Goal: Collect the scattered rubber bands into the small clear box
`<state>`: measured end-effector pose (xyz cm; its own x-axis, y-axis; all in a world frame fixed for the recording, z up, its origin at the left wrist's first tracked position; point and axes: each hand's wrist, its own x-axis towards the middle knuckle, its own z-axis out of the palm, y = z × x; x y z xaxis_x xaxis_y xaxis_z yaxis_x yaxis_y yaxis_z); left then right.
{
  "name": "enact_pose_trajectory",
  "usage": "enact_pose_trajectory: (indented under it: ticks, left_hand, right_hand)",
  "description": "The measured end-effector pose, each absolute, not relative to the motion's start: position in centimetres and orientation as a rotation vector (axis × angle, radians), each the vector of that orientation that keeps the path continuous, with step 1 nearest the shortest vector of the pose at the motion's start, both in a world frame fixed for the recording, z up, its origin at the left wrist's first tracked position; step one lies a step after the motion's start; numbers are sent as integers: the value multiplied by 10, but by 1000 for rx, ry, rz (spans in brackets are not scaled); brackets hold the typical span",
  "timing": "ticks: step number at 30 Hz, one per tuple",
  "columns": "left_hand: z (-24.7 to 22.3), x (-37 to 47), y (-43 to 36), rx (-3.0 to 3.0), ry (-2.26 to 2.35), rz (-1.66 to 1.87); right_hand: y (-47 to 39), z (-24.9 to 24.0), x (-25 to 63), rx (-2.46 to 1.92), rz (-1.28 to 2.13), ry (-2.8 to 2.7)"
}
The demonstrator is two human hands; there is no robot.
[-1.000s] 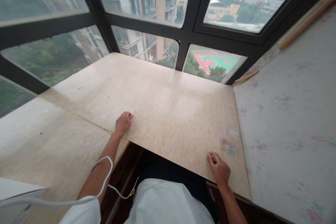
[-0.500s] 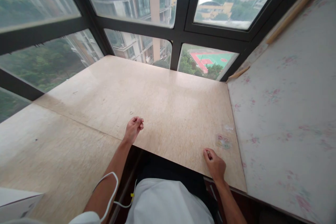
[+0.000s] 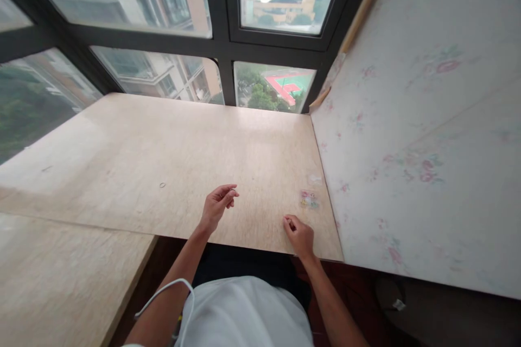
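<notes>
My left hand (image 3: 218, 207) is raised over the near part of the tabletop (image 3: 195, 141), thumb and forefinger pinched together. A thin dark sliver shows at its fingertips, too small to name. My right hand (image 3: 299, 234) is closed near the front edge at the right, its fingers curled against the thumb; whatever they hold is hidden. Just beyond it lies a small clear plastic box (image 3: 309, 199) with several pink, yellow and green bits inside. Behind the box is a clear plastic piece (image 3: 314, 179), perhaps its lid. A small thin ring (image 3: 163, 185) lies to the left of my left hand.
Dark-framed windows (image 3: 226, 46) border the table's far side. A flower-patterned wall (image 3: 391, 135) rises along the right edge. Another tabletop section (image 3: 52, 276) extends at the lower left. A white cable (image 3: 179, 281) loops by my left forearm.
The view has swung to the right. My left hand has moved right, away from the ring and closer to my right hand. My right hand stays closed near the plastic box.
</notes>
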<state>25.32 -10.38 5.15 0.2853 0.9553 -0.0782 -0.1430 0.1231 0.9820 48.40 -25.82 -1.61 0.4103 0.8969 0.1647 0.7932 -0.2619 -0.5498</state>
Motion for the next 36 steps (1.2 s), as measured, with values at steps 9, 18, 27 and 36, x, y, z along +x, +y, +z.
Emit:
enact_pose_trajectory:
  ticks: [9, 18, 27, 36]
  left_hand:
    - [50, 344, -130, 1224, 814, 772]
    - [27, 439, -136, 1773, 782, 495]
    - [30, 481, -138, 2466, 587, 260]
    - [24, 485, -132, 2532, 594, 209]
  right_hand:
    - [-256, -11, 486, -2020, 339, -1319]
    - [-255, -12, 490, -2011, 338, -1307]
    - [-253, -22, 492, -2052, 291, -1338]
    - [-252, -19, 491, -2051, 293, -1316]
